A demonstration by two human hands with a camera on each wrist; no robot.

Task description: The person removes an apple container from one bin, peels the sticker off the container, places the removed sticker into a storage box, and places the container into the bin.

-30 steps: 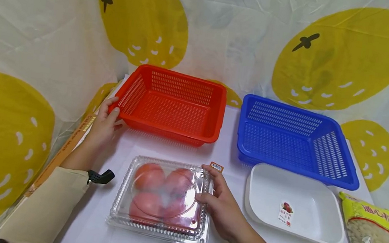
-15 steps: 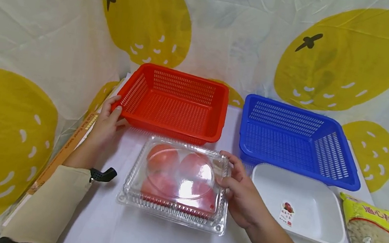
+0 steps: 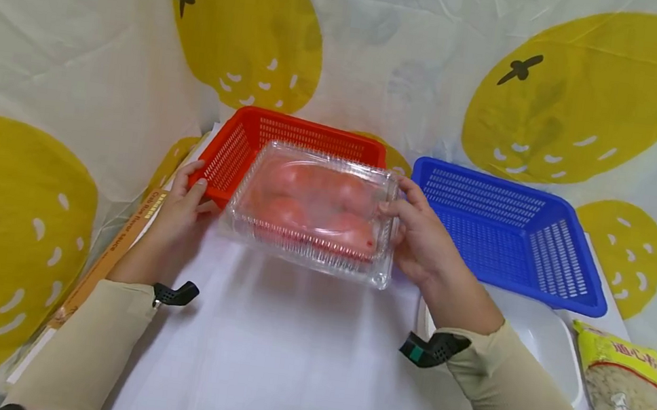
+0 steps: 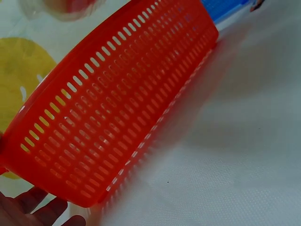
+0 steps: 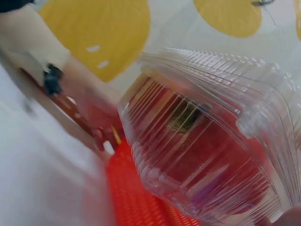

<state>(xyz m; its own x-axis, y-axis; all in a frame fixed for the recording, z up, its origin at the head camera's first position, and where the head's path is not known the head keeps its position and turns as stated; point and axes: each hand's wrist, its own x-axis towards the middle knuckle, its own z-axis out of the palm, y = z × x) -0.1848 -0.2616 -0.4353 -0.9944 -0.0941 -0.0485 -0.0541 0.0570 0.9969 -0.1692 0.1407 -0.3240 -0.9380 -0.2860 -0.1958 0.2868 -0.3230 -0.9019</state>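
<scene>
My right hand (image 3: 423, 237) grips the right edge of a clear plastic clamshell box (image 3: 305, 246) holding several tomatoes (image 3: 295, 177). The box is lifted off the table, tilted, and covers much of the red basket (image 3: 312, 133) in the head view. With my left hand (image 3: 177, 203) I hold that basket by its near left corner, thumb at the rim. From the left wrist, the fingers (image 4: 49, 212) show beneath the slotted red wall (image 4: 113, 103). A green tomato top (image 5: 183, 117) shows through the box in the right wrist view.
Right of the red basket stands a blue basket (image 3: 465, 242). Before it is a white tray (image 3: 551, 348), partly behind my right arm, then a yellow pasta bag (image 3: 627, 399). An orange printed box (image 3: 113, 250) lies along the left edge. A printed curtain (image 3: 394, 69) hangs behind.
My right hand has raised the clamshell box from the table and carried it away from me, up over the front of the red basket. The left hand has stayed at the basket's corner.
</scene>
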